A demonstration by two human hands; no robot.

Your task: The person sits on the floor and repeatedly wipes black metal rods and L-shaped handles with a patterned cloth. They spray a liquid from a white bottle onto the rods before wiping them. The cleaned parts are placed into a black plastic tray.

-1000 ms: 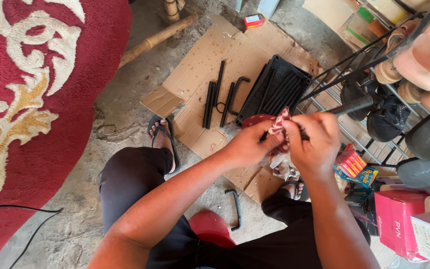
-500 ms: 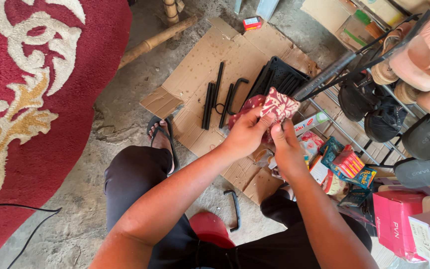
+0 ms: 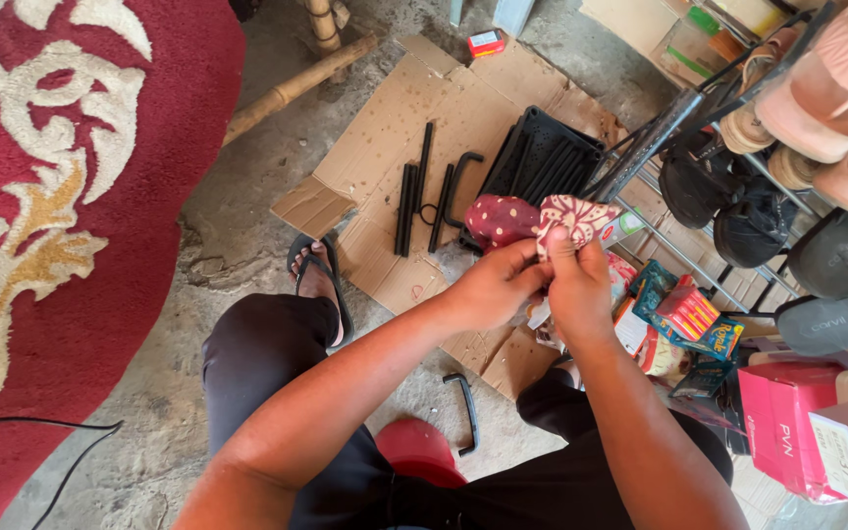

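Note:
Both my hands meet over the cardboard sheet (image 3: 444,108) and grip a piece of patterned cloth. My left hand (image 3: 493,285) pinches the dark red dotted part of the cloth (image 3: 499,218). My right hand (image 3: 578,285) holds the lighter, red-and-white printed part (image 3: 577,214) from below. The cloth is bunched between the fingers. Several black tubes (image 3: 414,191) and a curved black bar (image 3: 453,186) lie on the cardboard beyond my hands, beside a black slatted shelf panel (image 3: 542,162).
A red and cream rug (image 3: 61,196) covers the floor at left. A metal rack (image 3: 660,137) with shoes (image 3: 817,98) stands at right, small coloured boxes (image 3: 684,314) below it. A black handle (image 3: 467,412) and red stool (image 3: 419,451) lie near my legs. A bamboo pole (image 3: 296,88) lies beyond.
My hands and the cloth have shifted slightly in view; the right hand, lower half a second ago, has come back up to the cloth beside the left.

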